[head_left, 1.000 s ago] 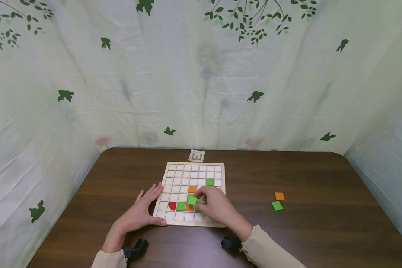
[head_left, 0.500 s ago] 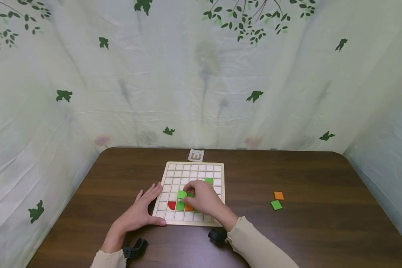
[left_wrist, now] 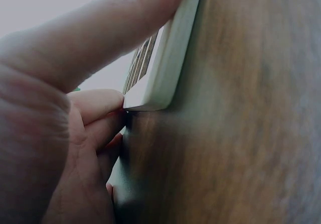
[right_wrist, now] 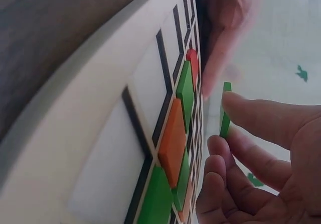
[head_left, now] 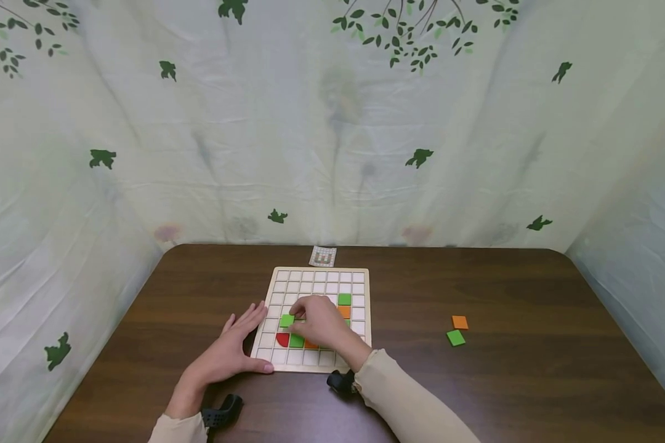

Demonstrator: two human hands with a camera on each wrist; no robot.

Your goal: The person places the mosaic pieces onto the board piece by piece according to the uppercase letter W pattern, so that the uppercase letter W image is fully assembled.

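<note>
The white grid board [head_left: 320,287] lies on the table, with green, orange and red pieces in some of its squares. My right hand [head_left: 324,323] pinches a green square tile [head_left: 286,320] between thumb and fingers over the left part of the board. In the right wrist view that green tile [right_wrist: 226,108] stands on edge, apart from the board's face. The left hand [head_left: 228,344] rests with its fingers along the board's left edge and its thumb at the front left corner. Close to the held tile is a red rounded piece [head_left: 282,339]; beside it sits another green tile [head_left: 296,341].
To the right on the brown table [head_left: 510,369] lie a loose orange tile [head_left: 460,322] and a loose green tile [head_left: 455,338]. A small patterned card [head_left: 322,256] is behind the board. A leaf-printed cloth [head_left: 332,123] hangs beyond the table.
My right hand has moved left across the board with the green tile, from over its middle to its left part. The left hand has stayed at the board's edge.
</note>
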